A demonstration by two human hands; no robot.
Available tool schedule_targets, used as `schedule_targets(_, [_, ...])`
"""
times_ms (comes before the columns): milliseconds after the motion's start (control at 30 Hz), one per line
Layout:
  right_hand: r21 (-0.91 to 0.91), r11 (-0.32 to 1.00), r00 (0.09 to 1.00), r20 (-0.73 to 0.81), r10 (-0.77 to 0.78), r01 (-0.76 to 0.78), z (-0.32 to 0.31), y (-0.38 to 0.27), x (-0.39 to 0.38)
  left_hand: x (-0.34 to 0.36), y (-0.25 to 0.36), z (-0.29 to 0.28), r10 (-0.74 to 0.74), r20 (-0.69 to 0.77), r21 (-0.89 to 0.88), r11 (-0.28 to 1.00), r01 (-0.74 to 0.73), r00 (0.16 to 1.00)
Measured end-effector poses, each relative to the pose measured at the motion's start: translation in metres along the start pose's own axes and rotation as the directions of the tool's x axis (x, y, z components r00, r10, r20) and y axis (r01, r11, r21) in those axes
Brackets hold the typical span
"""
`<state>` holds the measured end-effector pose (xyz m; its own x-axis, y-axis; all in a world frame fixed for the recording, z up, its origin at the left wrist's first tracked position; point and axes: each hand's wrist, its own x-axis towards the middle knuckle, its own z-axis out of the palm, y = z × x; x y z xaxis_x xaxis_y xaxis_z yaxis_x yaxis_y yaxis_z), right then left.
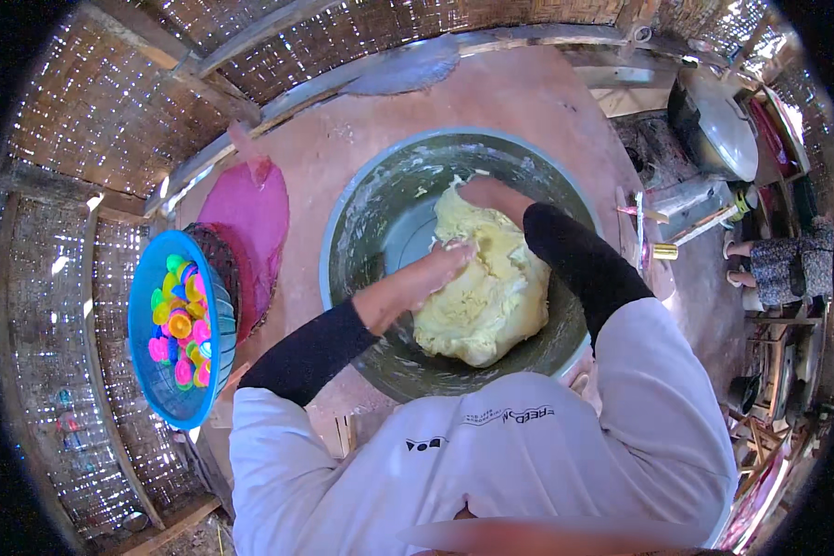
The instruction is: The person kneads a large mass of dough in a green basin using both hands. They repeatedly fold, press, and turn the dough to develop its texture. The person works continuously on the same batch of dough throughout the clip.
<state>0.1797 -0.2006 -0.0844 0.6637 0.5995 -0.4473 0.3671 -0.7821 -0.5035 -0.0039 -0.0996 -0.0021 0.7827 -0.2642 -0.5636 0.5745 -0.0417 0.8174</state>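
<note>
Both hands are down in the big metal basin (361, 222) now, working a heavy lump of pale yellow dough (482, 287) that sits against the basin's right side. The left hand (435, 269) lies across the near-left shoulder of the dough, fingers curled and pressing into it, not gripping so much as pushing with the heel and knuckles. The right hand (491, 195) is planted on the far top edge of the lump, palm down; from this angle I can't quite tell how far its fingers are spread or whether they have dug in, since the wrist and black sleeve (574, 259) cover part of it. This reads as the kneading step, well along by the look of it: the dough holds together as one mass, with only smears left on the basin wall beyond the left hand. The next move probably calls for folding the far edge back toward the body and pressing down again, keeping weight over the lump so the basin doesn't slide on the reddish tabletop (519, 93). Out past the left forearm, well apart from the work, a blue bowl (148, 371) of bright plastic caps (181, 324) stands beside a pink mat (250, 222).
</note>
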Motion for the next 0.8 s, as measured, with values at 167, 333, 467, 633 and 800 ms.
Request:
schedule_targets(167, [-0.127,0.985,0.993,-0.014,-0.115,0.112,0.002,-0.022,-0.075,-0.010,-0.002,-0.004,0.269,-0.082,0.962,0.274,0.005,0.960])
schedule_targets(333, [-0.249,0.958,0.989,0.000,-0.148,0.144,0.033,-0.021,-0.144,0.010,-0.008,-0.056,0.209,-0.167,0.867,0.496,0.043,0.964])
schedule_targets(467, [-0.362,0.849,0.920,0.067,-0.387,0.384,0.029,-0.020,-0.203,0.025,-0.029,-0.073,0.315,-0.185,0.888,0.459,0.021,0.931])
schedule_targets(633, [-0.164,0.973,0.978,-0.099,-0.182,0.164,0.006,-0.040,-0.200,0.035,-0.034,-0.079,0.168,-0.114,0.604,0.794,-0.066,0.979])
schedule_targets(800, [-0.233,0.947,0.909,-0.302,-0.288,0.222,0.032,-0.055,-0.167,0.028,-0.020,-0.072,0.143,-0.065,0.556,0.827,-0.083,0.988])
